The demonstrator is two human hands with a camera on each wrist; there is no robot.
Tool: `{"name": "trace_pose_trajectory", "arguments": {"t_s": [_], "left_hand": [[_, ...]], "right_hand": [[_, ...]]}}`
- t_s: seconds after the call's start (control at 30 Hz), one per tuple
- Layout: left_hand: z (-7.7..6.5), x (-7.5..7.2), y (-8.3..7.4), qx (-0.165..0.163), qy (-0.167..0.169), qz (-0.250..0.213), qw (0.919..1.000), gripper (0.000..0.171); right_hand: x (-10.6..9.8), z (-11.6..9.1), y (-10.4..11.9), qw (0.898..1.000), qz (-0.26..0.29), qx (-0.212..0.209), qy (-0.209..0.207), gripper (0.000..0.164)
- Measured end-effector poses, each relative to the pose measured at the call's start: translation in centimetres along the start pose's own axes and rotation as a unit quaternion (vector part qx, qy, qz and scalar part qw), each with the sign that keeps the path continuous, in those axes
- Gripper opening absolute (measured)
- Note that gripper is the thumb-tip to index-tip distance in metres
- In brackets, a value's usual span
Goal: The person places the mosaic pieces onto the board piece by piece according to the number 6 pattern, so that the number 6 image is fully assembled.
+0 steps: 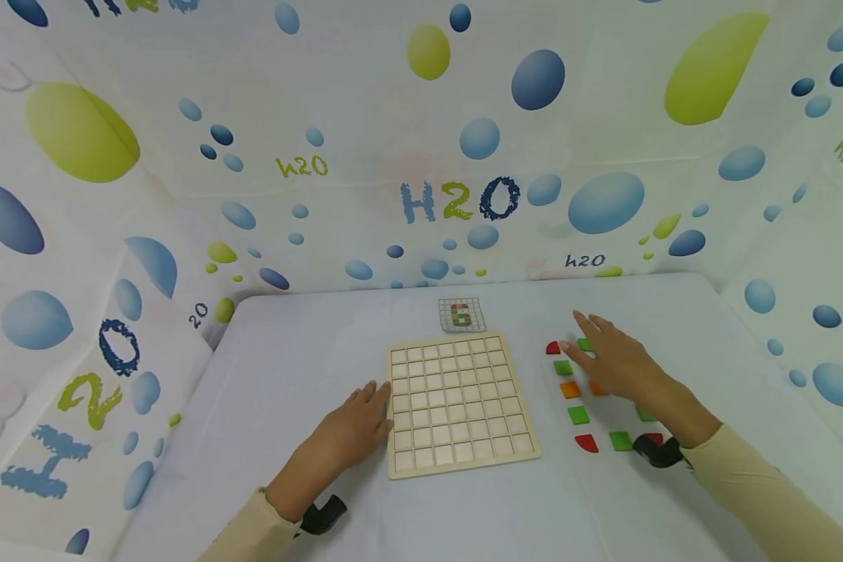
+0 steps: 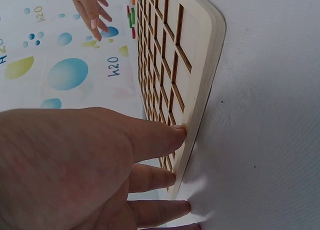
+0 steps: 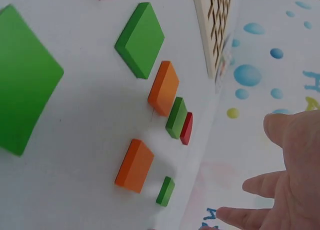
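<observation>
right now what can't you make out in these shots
- Pattern card: too small in the head view to read cell by cell.
- Tiles under the right hand: the hand covers some in the head view, so their count and colours are unclear.
- Left hand: fills the left wrist view, hiding the near part of the board.

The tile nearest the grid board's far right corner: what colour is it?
Red tile, a quarter-round piece; the head view shows it best.

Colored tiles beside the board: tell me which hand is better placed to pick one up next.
Probably the right. The right hand hovers open over the colored tiles on the table. The left hand rests with straight fingers against the wooden grid board, on its far side from them.
</observation>
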State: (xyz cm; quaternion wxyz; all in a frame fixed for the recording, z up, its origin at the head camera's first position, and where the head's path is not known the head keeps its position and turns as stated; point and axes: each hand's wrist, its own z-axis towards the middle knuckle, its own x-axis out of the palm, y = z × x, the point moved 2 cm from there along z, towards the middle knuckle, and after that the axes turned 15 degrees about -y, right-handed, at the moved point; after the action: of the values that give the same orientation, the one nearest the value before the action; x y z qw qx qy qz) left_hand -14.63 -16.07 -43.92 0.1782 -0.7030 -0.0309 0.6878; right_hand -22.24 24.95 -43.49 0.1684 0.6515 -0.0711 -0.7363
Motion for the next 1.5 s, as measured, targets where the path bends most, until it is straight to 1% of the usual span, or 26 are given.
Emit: {"name": "trace_pose_trajectory", "arguments": {"t_s": [0.17, 0.33, 0.67, 0.77, 0.9, 1.03, 1.3, 1.5], "left_hand": [[0.0, 0.1, 0.1, 0.003, -0.006, 0.005, 1.0000, 0.058], [0.0, 0.2, 0.0, 0.010, -0.011, 0.010, 0.9998, 0.058], [0.1, 0.5, 0.2, 0.012, -0.009, 0.018, 0.9997, 0.059], [0.1, 0.6, 0.2, 0.011, -0.009, 0.019, 0.9997, 0.059], [0.0, 0.6, 0.1, 0.012, -0.011, 0.021, 0.9996, 0.059], [0.0, 0.5, 0.1, 0.011, -0.009, 0.024, 0.9996, 0.060], [0.0, 0.5, 0.1, 0.008, -0.003, 0.019, 0.9998, 0.060], [0.0, 0.1, 0.1, 0.006, -0.002, 0.015, 0.9999, 0.060]], "right_hand": [[-0.4, 0.0, -0.7, 1.000, 0.002, 0.020, 0.008, 0.082], [-0.4, 0.1, -1.6, 0.999, 0.018, 0.036, 0.014, 0.085], [-0.7, -0.1, -2.4, 0.999, 0.031, 0.037, 0.015, 0.084], [-0.9, -0.1, -2.8, 0.998, 0.034, 0.044, 0.015, 0.086], [-1.1, 0.0, -3.3, 0.998, 0.039, 0.055, 0.016, 0.088], [-1.2, 0.0, -3.9, 0.997, 0.042, 0.055, 0.016, 0.087], [-1.0, 0.1, -5.5, 0.997, 0.048, 0.059, 0.023, 0.088], [-0.8, 0.2, -6.5, 0.996, 0.049, 0.064, 0.022, 0.090]]}}
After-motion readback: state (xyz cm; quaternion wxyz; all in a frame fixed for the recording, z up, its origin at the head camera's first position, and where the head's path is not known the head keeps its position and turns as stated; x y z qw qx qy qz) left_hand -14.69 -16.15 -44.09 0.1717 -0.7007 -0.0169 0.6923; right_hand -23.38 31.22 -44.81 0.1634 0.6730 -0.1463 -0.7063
